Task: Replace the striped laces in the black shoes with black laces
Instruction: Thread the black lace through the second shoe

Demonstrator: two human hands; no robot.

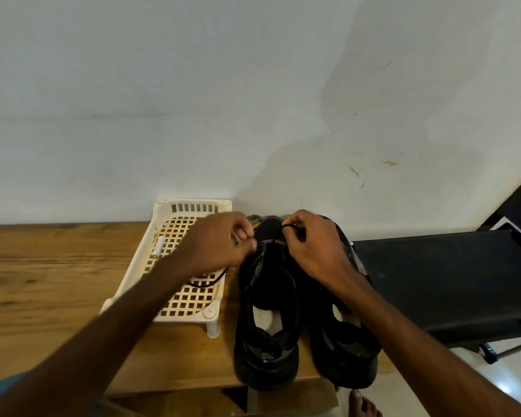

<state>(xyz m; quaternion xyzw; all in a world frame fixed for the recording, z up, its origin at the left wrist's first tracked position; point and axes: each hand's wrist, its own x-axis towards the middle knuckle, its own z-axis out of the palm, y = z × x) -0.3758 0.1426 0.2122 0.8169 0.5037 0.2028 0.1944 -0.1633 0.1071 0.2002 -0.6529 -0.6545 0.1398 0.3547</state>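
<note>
On the wooden table (pixel 42 281), two black shoes (pixel 268 341) stand beside a white rack (pixel 193 202). At the rack-side shoe's toe, the left hand (pixel 220 245) and right hand (pixel 313 248) each pinch the black lace (pixel 206 282). Threading seems barely begun. A striped lace (pixel 257 218) lies behind.

A home — wooden table (pixel 42 281), scuffed white wall (pixel 163 85), plastic rack (pixel 193 202)

Rack (pixel 169 266) crowds shoes' (pixel 268 326) left; bare tabletop (pixel 42 281) beyond; wall (pixel 193 115) blocks behind
</note>
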